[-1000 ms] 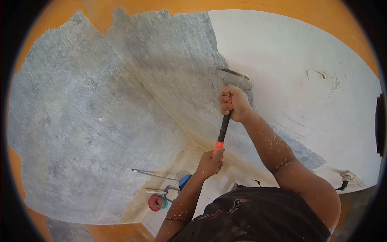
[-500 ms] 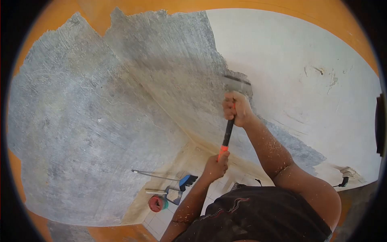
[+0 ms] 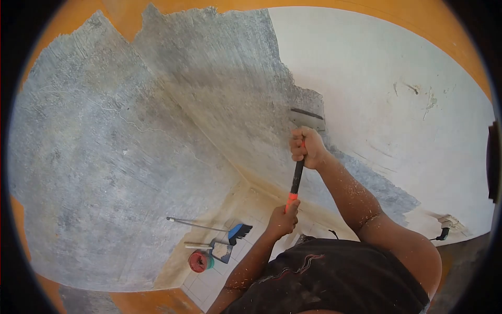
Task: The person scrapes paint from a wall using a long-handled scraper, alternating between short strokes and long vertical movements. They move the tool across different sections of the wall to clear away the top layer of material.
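A long-handled scraper point(image 3: 296, 178) with a black and orange handle is held in both my hands. My right hand point(image 3: 308, 147) wraps round the handle just below the wide blade point(image 3: 308, 120). Lower down, my left hand point(image 3: 283, 220) grips the orange end. The blade lies against the wall beside the ragged edge between bare grey plaster point(image 3: 230, 68) and white paint point(image 3: 361, 63). Pale flecks cover both forearms.
On the tiled floor point(image 3: 201, 288) at the lower left are a blue broom point(image 3: 240, 233), a dustpan point(image 3: 221, 251) and a red bucket point(image 3: 198, 261). A pipe fitting point(image 3: 445, 230) sticks out of the wall at the right.
The blade and my right hand have moved slightly down the wall. My left hand has shifted a little lower with the handle.
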`<state>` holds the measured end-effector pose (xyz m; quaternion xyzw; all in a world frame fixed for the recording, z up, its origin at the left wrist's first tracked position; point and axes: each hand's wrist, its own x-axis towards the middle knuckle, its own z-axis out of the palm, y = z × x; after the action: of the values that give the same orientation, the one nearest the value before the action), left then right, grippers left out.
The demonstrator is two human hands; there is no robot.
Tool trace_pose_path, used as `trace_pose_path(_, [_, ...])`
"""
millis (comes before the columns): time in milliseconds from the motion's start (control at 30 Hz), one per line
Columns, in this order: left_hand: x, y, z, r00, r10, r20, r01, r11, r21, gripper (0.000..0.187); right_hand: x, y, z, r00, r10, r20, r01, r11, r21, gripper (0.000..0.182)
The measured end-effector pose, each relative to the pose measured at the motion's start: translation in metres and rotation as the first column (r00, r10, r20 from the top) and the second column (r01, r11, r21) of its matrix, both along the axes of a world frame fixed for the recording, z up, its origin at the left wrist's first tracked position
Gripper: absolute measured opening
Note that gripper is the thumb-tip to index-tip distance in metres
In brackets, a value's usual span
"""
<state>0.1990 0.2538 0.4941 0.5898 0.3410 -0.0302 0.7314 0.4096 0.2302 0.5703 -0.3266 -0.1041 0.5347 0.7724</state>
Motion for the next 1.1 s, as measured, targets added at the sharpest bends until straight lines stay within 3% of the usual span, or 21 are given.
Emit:
trace_pose_path(67, [0.006,0.001,0.009,1.000,-0.006,-0.027,0.006,1.000,0.020,0.046,-0.003,-0.003,0.012,1.000,0.015,0.000,-0.015,0.999,-0.036,0.032])
trace_pose_path(100, [0.010,0.008,0.016,1.000,0.003,0.013,-0.005,0.983,0.182,0.046,0.001,-0.002,0.022,1.000,0.018,-0.002,-0.018,0.999,-0.042,0.032])
trace_pose_path(167, [0.016,0.025,0.024,0.997,-0.016,0.080,-0.020,0.904,0.427,0.048,0.005,0.003,0.060,0.996,0.078,0.034,-0.081,0.991,0.105,0.033])
trace_pose_path(267, [0.009,0.030,0.035,0.999,0.014,0.037,-0.027,0.919,0.394,0.048,0.001,0.007,0.052,1.000,0.012,0.012,-0.014,0.988,0.154,0.031])
trace_pose_path(333, [0.002,0.018,0.005,0.991,-0.014,0.130,-0.040,0.916,0.400,0.048,0.001,0.003,0.020,0.999,0.034,0.000,-0.033,0.992,0.125,0.031])
trace_pose_path(433, [0.000,0.002,-0.011,1.000,-0.002,-0.014,0.003,0.998,0.065,0.047,-0.001,-0.005,0.003,0.999,0.046,-0.021,-0.045,0.998,0.039,0.032])
trace_pose_path(467, [0.004,0.004,-0.005,1.000,-0.005,-0.009,0.005,0.998,0.066,0.047,-0.002,-0.007,0.008,0.999,0.041,-0.033,-0.042,0.999,-0.018,0.031])
trace_pose_path(500, [0.010,0.008,0.002,1.000,0.002,0.019,-0.006,0.981,0.194,0.047,0.002,-0.006,0.016,0.999,0.040,-0.033,-0.041,0.999,-0.022,0.031])
trace_pose_path(567, [0.016,0.019,0.022,0.994,0.001,0.106,-0.041,0.927,0.373,0.047,0.005,0.001,0.049,0.996,0.066,0.060,-0.073,0.991,0.114,0.031])
trace_pose_path(667, [0.011,0.032,0.036,0.995,-0.003,0.104,-0.036,0.926,0.376,0.047,0.000,0.006,0.059,0.999,-0.003,0.047,-0.004,0.988,0.152,0.031])
trace_pose_path(733, [0.008,0.022,0.015,0.996,0.020,0.091,-0.049,0.942,0.333,0.046,0.002,0.002,0.035,0.999,0.011,0.044,-0.018,0.989,0.144,0.031])
trace_pose_path(800, [0.003,0.005,-0.010,0.999,0.005,0.054,-0.015,0.979,0.202,0.044,0.001,-0.006,0.004,0.999,0.024,0.040,-0.029,0.992,0.121,0.031])
trace_pose_path(867, [0.003,-0.001,-0.013,1.000,-0.008,0.019,0.005,0.990,0.138,0.044,-0.001,-0.012,-0.009,0.993,0.074,-0.094,-0.074,0.997,0.006,0.031])
trace_pose_path(900, [0.003,-0.003,-0.014,1.000,-0.017,-0.020,0.018,0.998,0.067,0.044,0.004,-0.012,-0.012,0.995,0.090,-0.041,-0.088,0.996,0.032,0.031])
trace_pose_path(933, [0.006,-0.001,-0.010,1.000,-0.020,-0.025,0.021,0.998,0.061,0.044,0.004,-0.011,-0.003,0.995,0.087,-0.047,-0.086,0.996,0.026,0.031])
trace_pose_path(1000, [0.013,0.014,0.006,0.997,0.006,0.082,-0.026,0.967,0.252,0.044,0.003,-0.004,0.028,1.000,0.026,0.013,-0.027,0.998,0.052,0.030])
trace_pose_path(1100, [0.012,0.024,0.010,0.993,-0.003,0.114,-0.022,0.975,0.220,0.042,0.003,-0.002,0.035,0.999,0.049,-0.001,-0.048,0.990,0.136,0.030])
